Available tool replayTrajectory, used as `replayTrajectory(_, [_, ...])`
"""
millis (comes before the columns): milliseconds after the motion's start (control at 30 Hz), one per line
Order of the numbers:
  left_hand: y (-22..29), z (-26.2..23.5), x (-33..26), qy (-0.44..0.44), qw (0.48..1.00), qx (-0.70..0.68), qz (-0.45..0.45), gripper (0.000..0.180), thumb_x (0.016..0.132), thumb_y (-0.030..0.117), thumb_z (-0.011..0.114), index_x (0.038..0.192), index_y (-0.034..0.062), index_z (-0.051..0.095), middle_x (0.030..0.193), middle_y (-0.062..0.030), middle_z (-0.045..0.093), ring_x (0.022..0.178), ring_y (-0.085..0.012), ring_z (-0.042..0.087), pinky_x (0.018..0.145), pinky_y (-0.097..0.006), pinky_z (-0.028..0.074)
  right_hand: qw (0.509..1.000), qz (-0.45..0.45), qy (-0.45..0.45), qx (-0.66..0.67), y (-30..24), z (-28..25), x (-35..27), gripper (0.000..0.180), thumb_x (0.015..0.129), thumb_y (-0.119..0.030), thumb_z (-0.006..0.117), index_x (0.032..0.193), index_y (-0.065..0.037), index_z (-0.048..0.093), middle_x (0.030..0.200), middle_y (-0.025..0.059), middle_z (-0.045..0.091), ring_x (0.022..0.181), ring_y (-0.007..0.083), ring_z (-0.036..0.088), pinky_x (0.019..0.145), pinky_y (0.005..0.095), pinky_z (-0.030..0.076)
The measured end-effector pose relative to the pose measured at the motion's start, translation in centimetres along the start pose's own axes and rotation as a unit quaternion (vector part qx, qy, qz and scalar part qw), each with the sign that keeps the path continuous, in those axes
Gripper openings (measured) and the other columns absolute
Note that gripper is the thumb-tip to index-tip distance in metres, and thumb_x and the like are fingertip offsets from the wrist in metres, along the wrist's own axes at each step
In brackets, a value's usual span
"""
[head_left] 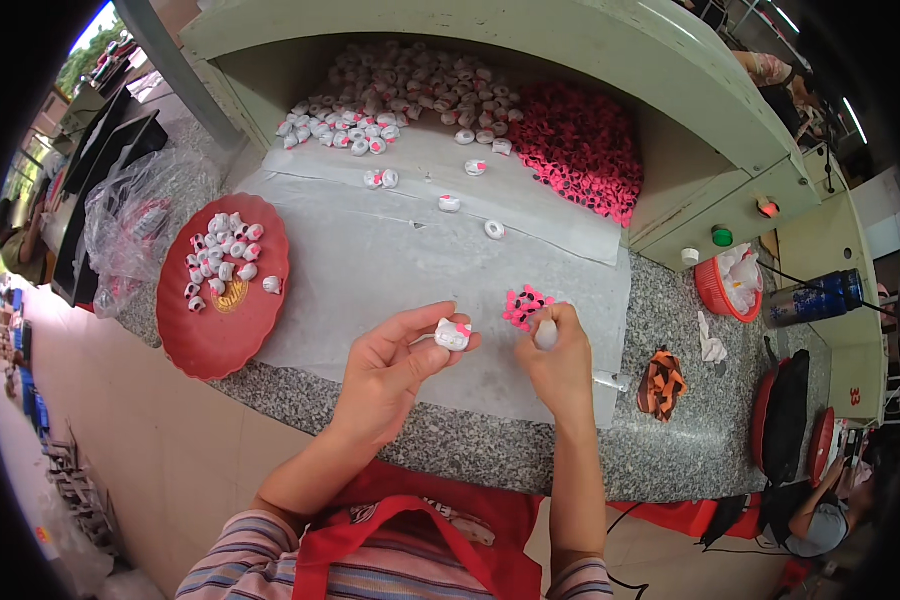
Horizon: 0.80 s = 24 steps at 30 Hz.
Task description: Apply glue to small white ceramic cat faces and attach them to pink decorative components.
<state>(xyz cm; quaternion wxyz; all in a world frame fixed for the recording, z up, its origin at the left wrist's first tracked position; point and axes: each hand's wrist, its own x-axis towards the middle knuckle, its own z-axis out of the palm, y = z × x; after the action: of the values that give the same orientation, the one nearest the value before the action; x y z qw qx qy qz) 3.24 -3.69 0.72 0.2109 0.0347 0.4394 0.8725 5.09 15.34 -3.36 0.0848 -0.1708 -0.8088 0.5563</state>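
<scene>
My left hand (395, 360) pinches a small white cat-head piece (452, 335) with a pink bow on it, between thumb and fingertips. My right hand (558, 362) is closed around a small whitish bottle-like thing (546, 335), mostly hidden by the fingers. Just beyond that hand lies a small heap of pink and dark bow-shaped bits (523, 306). Farther up the white paper sheet (370, 250), a few single white pieces (494, 230) lie apart. At the left, a red scalloped plate (185, 335) carries several white pieces with pink bows (225, 245).
A greenish cabinet (530, 30) arches over a big pile of white pieces (410, 85) and a pile of pink bits (580, 140). Rightward on the granite counter (705, 430) are a red basket (710, 290), a blue bottle (815, 298) and an orange-black cloth (662, 385). Plastic bags (130, 235) lie left.
</scene>
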Motion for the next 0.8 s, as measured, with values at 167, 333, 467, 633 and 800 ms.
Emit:
replayTrajectory(167, [0.5, -1.1, -0.1, 0.015, 1.0, 0.019, 0.011, 0.037, 0.08, -0.002, 0.053, 0.116, -0.0046, 0.046, 0.107, -0.0157, 0.055, 0.099, -0.0277, 0.056, 0.086, -0.032, 0.045, 0.943, -0.046, 0.015, -0.329, -0.5, -0.1, 0.5, 0.017, 0.065, -0.014, 0.066, 0.075, -0.001, 0.06, 0.08, 0.0116, 0.061, 0.069, 0.029, 0.059, 0.065, 0.035, 0.046])
replayTrajectory(333, [-0.3, -0.4, -0.2, -0.011, 1.0, 0.027, -0.004, 0.037, 0.081, -0.003, 0.052, 0.117, -0.004, 0.045, 0.107, -0.015, 0.056, 0.098, -0.0248, 0.057, 0.085, -0.03, 0.045, 0.978, -0.062, 0.032, -0.195, -1.7, -0.6, -0.6, 0.009, 0.069, -0.006, 0.064, 0.075, 0.0, 0.061, 0.07, 0.0074, 0.061, 0.065, 0.0172, 0.059, 0.061, 0.0275, 0.045])
replayTrajectory(467, [-1.0, 0.3, -0.4, -0.013, 0.994, 0.108, 0.023, 0.036, 0.08, -0.008, 0.05, 0.115, -0.0035, 0.047, 0.108, -0.0145, 0.055, 0.097, -0.0221, 0.056, 0.084, -0.029, 0.045, 0.994, 0.041, -0.009, 0.099, -6.5, -1.7, -3.9, 0.006, 0.071, 0.004, 0.061, 0.076, 0.001, 0.06, 0.07, 0.0029, 0.059, 0.065, 0.0065, 0.053, 0.058, 0.0189, 0.042])
replayTrajectory(633, [-1.5, 1.2, -0.3, -0.062, 0.982, 0.154, 0.093, 0.034, 0.079, -0.012, 0.048, 0.112, -0.0042, 0.049, 0.113, -0.0155, 0.05, 0.1, -0.0218, 0.054, 0.084, -0.03, 0.045, 0.989, -0.12, -0.038, 0.074, -7.9, -0.9, -5.6, 0.01, 0.068, 0.007, 0.063, 0.076, 0.001, 0.06, 0.074, 0.0037, 0.059, 0.066, 0.0075, 0.054, 0.059, 0.0196, 0.042])
replayTrajectory(800, [-1.4, 1.4, -0.5, -0.111, 0.976, 0.158, 0.105, 0.034, 0.078, -0.015, 0.046, 0.11, -0.0035, 0.052, 0.117, -0.0131, 0.046, 0.106, -0.0199, 0.049, 0.089, -0.029, 0.043, 0.994, -0.074, 0.028, 0.077, -7.6, -0.9, -6.0, 0.01, 0.069, 0.004, 0.066, 0.077, 0.001, 0.06, 0.073, 0.0028, 0.058, 0.067, 0.0077, 0.053, 0.06, 0.0199, 0.042])
